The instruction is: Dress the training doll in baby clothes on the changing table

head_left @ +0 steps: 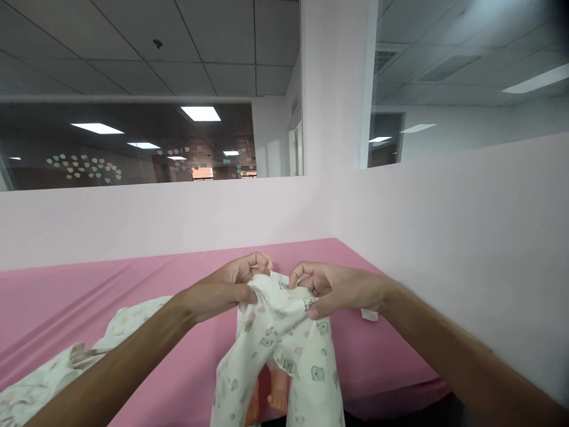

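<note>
A pair of small white baby pants (284, 332) with a green and pink print hangs from both my hands, legs pointing down toward me. My left hand (240, 281) pinches the waistband at its left side. At the right side of the waistband, my right hand (324, 284) grips the cloth between thumb and fingers. Behind the pants lies a doll, mostly hidden; its bare foot (278, 392) shows between the pant legs, and a bit of it (269, 263) shows above my left fingers.
A pink sheet (200, 356) covers the bed surface. Printed white cloth (128, 320) lies crumpled at the left, partly behind my left forearm. A small white piece (369, 315), perhaps a tag, sits beneath my right wrist. White walls (466, 237) with windows close off the back and right.
</note>
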`<state>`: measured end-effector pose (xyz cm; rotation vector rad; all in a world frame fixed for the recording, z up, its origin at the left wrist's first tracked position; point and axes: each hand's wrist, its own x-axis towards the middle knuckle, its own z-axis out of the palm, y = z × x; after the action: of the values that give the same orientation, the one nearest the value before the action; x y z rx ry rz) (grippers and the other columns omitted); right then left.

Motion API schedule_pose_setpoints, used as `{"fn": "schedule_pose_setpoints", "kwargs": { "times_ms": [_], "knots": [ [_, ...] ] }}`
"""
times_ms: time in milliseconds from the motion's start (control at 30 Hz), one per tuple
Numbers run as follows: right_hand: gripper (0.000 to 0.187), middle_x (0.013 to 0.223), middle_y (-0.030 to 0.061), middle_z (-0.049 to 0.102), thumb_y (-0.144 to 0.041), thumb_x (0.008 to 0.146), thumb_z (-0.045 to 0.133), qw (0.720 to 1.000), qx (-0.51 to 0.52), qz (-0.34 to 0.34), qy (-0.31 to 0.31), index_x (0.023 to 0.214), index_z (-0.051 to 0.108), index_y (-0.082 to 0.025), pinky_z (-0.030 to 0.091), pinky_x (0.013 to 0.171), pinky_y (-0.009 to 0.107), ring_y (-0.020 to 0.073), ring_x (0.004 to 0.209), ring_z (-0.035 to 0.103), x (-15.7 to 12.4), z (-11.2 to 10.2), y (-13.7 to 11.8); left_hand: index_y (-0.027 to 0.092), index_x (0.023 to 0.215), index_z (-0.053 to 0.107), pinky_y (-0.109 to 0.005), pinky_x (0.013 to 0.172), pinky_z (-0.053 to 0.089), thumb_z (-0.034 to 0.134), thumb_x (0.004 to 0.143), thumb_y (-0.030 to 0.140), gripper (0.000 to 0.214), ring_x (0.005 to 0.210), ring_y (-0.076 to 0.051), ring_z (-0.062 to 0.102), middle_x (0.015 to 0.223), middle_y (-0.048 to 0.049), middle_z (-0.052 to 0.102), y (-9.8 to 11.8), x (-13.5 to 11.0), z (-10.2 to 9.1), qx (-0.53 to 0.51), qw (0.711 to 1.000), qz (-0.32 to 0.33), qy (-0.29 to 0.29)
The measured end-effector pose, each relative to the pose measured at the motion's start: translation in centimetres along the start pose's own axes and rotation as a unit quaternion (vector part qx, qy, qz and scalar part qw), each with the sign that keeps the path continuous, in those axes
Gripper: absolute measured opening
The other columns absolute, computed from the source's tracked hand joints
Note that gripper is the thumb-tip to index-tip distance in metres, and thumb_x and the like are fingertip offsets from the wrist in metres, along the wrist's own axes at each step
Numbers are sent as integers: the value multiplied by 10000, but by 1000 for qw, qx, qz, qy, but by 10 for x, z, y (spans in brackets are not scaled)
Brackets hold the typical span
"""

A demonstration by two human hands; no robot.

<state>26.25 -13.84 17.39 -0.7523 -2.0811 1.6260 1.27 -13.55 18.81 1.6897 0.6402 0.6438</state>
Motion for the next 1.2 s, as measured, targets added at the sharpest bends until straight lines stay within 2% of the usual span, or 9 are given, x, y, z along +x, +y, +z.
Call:
{"fn": "schedule_pose_setpoints", "kwargs": {
  "times_ms": [200, 400, 500, 700, 833, 967, 1067, 1133, 1200],
  "knots": [
    [368, 802, 4, 640, -412, 761, 719, 986, -62, -38, 151, 995, 532, -198, 456, 680, 278, 141, 737, 605, -19, -19, -20, 225, 893, 422, -213, 550, 381, 695, 751, 336, 327, 538, -86, 436, 588, 81, 419, 21, -13, -34, 156, 987, -11, 38],
    [265, 669, -15, 514, -467, 777, 665, 919, -291, 12, 264, 787, 617, -206, 311, 517, 249, 104, 578, 431, -38, -42, -24, 214, 797, 566, -229, 619, 386, 566, 854, 463, 256, 689, -129, 512, 769, 0, 576, 44, -22, -60, 425, 897, -5, 124],
    [317, 627, -29, 425, -484, 794, 630, 900, -335, 8, 278, 663, 563, -203, 252, 492, 248, 91, 543, 339, -35, -44, -18, 221, 753, 622, -243, 669, 418, 540, 864, 482, 295, 784, -163, 567, 835, -12, 632, 45, -20, -58, 489, 863, 1, 126],
    [341, 708, 3, 527, -521, 820, 590, 892, -308, -49, 328, 742, 614, -190, 358, 562, 267, 114, 629, 453, -18, -50, -22, 187, 747, 626, -249, 600, 442, 529, 865, 504, 352, 659, -144, 580, 746, -25, 651, 60, -2, -37, 424, 875, 71, 222],
    [344, 790, 47, 616, -515, 806, 622, 879, -233, -104, 404, 795, 600, -172, 432, 624, 287, 146, 707, 556, -19, -70, -36, 161, 797, 634, -248, 593, 399, 549, 860, 466, 323, 643, -136, 548, 737, -32, 636, 83, 24, -34, 490, 780, 205, 330],
    [344, 731, 33, 589, -516, 795, 630, 830, -326, -79, 445, 752, 605, -176, 376, 554, 265, 134, 646, 516, -30, -89, -36, 173, 831, 640, -263, 634, 370, 509, 883, 475, 333, 707, -164, 546, 785, -44, 644, 82, 54, -53, 657, 700, 214, 181],
    [364, 676, 1, 522, -540, 804, 599, 831, -353, -60, 426, 736, 606, -182, 328, 530, 254, 111, 600, 445, -34, -94, -26, 168, 786, 610, -273, 618, 348, 431, 920, 467, 374, 685, -172, 514, 740, -64, 615, 64, 71, -68, 674, 660, 226, 245],
    [359, 677, -6, 511, -535, 821, 571, 829, -353, -67, 429, 749, 604, -185, 320, 536, 252, 106, 594, 424, -32, -95, -20, 174, 704, 576, -276, 603, 331, 412, 925, 439, 382, 644, -169, 479, 660, -53, 569, 51, 78, -71, 680, 658, 221, 237],
    [340, 671, -8, 509, -509, 826, 565, 813, -375, -63, 441, 733, 596, -184, 303, 535, 253, 104, 588, 409, -28, -96, -14, 181, 696, 556, -265, 595, 328, 440, 912, 450, 364, 635, -158, 474, 663, -36, 556, 41, 81, -70, 659, 700, 210, 177]
  ]
}}
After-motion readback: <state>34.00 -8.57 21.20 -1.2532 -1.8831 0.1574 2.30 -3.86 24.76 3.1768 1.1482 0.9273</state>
